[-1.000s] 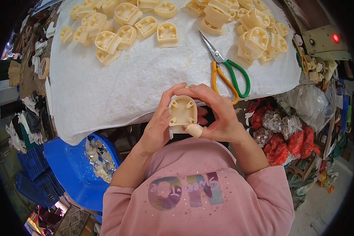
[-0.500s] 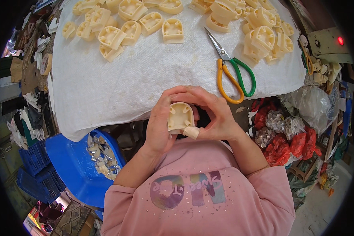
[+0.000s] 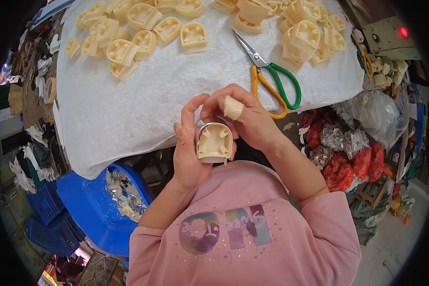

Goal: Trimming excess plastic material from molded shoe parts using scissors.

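My left hand grips a cream plastic D-shaped block, hollow with posts inside, like a shoe heel. A thin silvery band shows along its upper left rim, and a small thin end sticks out below its lower right corner. Above the block, my right hand is closed with fingers curled toward its top edge; what they hold, if anything, is hidden. A pale wrap covers its thumb. Scissors with one yellow and one green handle lie partly open on the white cloth, beyond my right hand.
Many similar cream blocks lie on the white cloth-covered table, with another heap at the right. A blue tub with silvery scraps stands at lower left. Red and clear plastic bags are at the right.
My right hand has moved up off the block's side, its wrapped thumb now above the block. The left hand still grips the block. A silvery band now shows on its rim.
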Motion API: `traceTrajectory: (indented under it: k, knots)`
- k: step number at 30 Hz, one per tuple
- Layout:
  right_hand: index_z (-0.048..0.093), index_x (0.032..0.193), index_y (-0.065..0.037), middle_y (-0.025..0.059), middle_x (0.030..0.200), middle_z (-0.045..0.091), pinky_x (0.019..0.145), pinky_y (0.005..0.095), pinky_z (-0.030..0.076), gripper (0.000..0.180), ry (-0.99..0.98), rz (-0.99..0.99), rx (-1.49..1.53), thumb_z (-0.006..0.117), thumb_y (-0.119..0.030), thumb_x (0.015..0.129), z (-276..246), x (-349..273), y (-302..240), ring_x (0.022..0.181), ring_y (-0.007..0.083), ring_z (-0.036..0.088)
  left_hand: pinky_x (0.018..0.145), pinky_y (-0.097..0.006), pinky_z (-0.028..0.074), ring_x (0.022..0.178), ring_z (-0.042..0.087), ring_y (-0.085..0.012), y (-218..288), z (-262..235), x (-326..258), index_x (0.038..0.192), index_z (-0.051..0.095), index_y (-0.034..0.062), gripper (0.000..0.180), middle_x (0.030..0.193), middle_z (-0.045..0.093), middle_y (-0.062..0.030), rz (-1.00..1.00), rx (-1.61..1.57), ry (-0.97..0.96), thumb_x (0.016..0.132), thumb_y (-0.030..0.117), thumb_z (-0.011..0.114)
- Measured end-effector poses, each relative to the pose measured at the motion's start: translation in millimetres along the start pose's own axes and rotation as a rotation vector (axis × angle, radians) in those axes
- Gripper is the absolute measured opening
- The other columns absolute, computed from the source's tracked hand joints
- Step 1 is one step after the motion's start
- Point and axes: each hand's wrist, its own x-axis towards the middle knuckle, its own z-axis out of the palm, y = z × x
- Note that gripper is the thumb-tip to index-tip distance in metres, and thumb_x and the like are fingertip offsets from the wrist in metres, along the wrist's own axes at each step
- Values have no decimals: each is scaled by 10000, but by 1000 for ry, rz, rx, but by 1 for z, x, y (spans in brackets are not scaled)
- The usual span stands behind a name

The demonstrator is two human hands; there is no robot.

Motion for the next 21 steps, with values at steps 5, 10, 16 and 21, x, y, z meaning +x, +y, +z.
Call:
traceTrajectory:
  k: [5, 10, 16, 21]
  knots:
    - [584, 980, -50, 69, 929, 590, 401, 239, 529, 162, -260, 35, -82, 558, -177, 883, -8, 1, 6, 631, 125, 617, 664, -293, 503, 906, 567, -183, -2, 7, 0, 1374, 234, 76, 753, 1147, 480, -122, 88, 153, 84, 894, 647, 338]
    - [566, 1004, -43, 89, 1028, 547, 668, 277, 537, 160, -223, -300, -499, 513, -155, 903, 2, -4, 13, 865, 175, 589, 848, -270, 443, 1076, 481, -152, -1, 9, 2, 1356, 259, 33, 650, 1191, 445, -126, 206, 211, 103, 934, 476, 477]
    - [441, 1254, -40, 156, 1188, 490, 971, 385, 361, 338, -95, -577, -572, 436, -124, 926, 15, -11, 27, 1107, 316, 469, 722, -242, 463, 878, 547, -110, 3, 9, 2, 1336, 302, 42, 507, 1019, 539, -83, 261, 126, 184, 953, 304, 506]
    - [361, 1349, -36, 173, 1343, 379, 1045, 394, 303, 417, -55, -591, -611, 403, -187, 963, 18, -15, 31, 1254, 333, 374, 813, -285, 472, 928, 556, -139, 8, 12, 5, 1276, 418, 54, 444, 1034, 545, -83, 250, 141, 307, 959, 365, 415]
